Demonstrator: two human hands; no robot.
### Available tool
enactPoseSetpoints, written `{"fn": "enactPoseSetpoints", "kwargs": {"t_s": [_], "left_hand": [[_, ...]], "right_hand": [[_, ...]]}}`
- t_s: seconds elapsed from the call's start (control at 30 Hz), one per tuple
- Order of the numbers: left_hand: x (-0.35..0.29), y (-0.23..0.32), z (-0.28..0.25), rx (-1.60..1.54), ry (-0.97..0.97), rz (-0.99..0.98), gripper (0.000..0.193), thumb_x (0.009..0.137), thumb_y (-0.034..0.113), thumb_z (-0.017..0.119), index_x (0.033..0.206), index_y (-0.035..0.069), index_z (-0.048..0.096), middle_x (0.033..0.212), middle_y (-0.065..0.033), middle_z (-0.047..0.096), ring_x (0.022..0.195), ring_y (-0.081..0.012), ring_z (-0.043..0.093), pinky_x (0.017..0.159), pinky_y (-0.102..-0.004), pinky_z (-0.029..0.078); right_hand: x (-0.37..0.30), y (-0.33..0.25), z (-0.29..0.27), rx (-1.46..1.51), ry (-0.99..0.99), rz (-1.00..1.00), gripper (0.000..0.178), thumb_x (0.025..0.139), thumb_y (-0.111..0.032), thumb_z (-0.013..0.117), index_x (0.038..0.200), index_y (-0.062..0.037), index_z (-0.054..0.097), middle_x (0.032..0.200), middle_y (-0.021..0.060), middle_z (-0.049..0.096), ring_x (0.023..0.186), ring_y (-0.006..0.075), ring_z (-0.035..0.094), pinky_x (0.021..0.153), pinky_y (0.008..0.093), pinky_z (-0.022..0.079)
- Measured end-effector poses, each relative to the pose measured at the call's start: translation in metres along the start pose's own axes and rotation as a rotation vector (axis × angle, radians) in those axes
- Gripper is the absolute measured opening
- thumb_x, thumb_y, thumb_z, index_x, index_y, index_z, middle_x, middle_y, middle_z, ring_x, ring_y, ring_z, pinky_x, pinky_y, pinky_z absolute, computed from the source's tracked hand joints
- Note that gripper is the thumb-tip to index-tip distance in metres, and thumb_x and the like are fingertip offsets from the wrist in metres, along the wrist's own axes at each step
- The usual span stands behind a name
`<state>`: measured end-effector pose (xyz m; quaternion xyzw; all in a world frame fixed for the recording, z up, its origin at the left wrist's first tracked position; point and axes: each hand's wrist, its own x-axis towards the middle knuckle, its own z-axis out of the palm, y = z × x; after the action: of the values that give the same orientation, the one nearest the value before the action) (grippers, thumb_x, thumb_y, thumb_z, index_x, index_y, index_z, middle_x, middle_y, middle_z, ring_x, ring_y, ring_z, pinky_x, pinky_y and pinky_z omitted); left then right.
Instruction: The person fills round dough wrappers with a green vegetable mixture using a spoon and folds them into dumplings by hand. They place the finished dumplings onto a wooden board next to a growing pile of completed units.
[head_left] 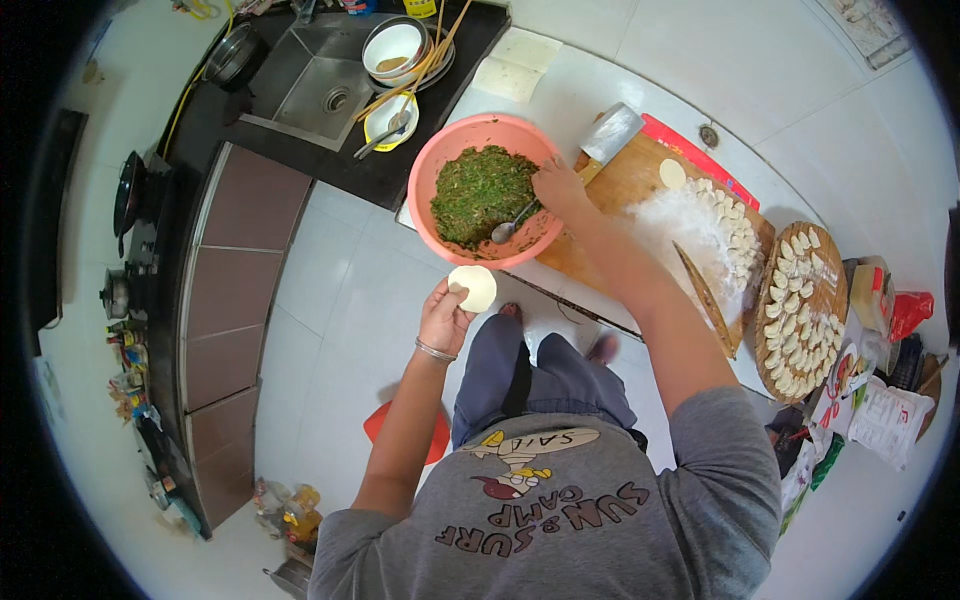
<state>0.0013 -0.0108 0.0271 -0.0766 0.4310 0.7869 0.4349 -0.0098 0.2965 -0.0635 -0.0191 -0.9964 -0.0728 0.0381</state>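
My left hand [443,318] holds a round white dough wrapper [475,287] flat on its fingers, just below the pink bowl [436,160]. The bowl is filled with chopped green filling [482,194]. My right hand [559,186] rests on the bowl's right rim and grips a metal spoon [510,226] whose tip lies in the filling.
A wooden board [622,190] right of the bowl carries flour, a cleaver [610,135], one loose wrapper [672,174] and rows of dumplings. A round tray [800,310] of dumplings stands further right. A sink [316,88], bowls and chopsticks are on the dark counter behind.
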Motion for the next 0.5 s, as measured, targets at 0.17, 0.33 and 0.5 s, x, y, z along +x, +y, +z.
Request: {"fn": "enactPoseSetpoints", "kwargs": {"t_s": [0.17,0.33,0.5], "left_hand": [[0.013,0.019,-0.023,0.012,0.030,-0.004,0.031,0.086,0.003,0.048,0.117,-0.002,0.052,0.112,-0.0120,0.060,0.101,-0.0230,0.062,0.087,-0.0360,0.052],[0.023,0.027,-0.045,0.019,0.064,-0.009,0.034,0.086,0.008,0.048,0.118,-0.001,0.047,0.115,-0.0138,0.058,0.104,-0.0245,0.060,0.090,-0.0376,0.050],[0.033,0.032,-0.061,0.035,0.001,-0.034,0.038,0.087,0.014,0.047,0.122,-0.002,0.042,0.119,-0.0173,0.056,0.107,-0.0277,0.058,0.092,-0.0389,0.048]], "right_hand": [[0.009,-0.011,-0.033,0.009,-0.287,-0.128,0.012,0.078,-0.010,0.059,0.079,-0.0110,0.071,0.086,0.0056,0.068,0.100,0.0224,0.057,0.090,0.0373,0.042],[0.015,-0.051,-0.057,0.338,-0.536,0.036,0.011,0.071,-0.008,0.063,0.080,-0.0038,0.069,0.084,0.0127,0.068,0.080,0.0277,0.067,0.066,0.0404,0.053],[0.006,-0.058,-0.083,0.396,-0.553,0.179,0.010,0.074,-0.007,0.061,0.079,-0.0021,0.068,0.085,0.0153,0.067,0.084,0.0294,0.066,0.068,0.0381,0.054]]}}
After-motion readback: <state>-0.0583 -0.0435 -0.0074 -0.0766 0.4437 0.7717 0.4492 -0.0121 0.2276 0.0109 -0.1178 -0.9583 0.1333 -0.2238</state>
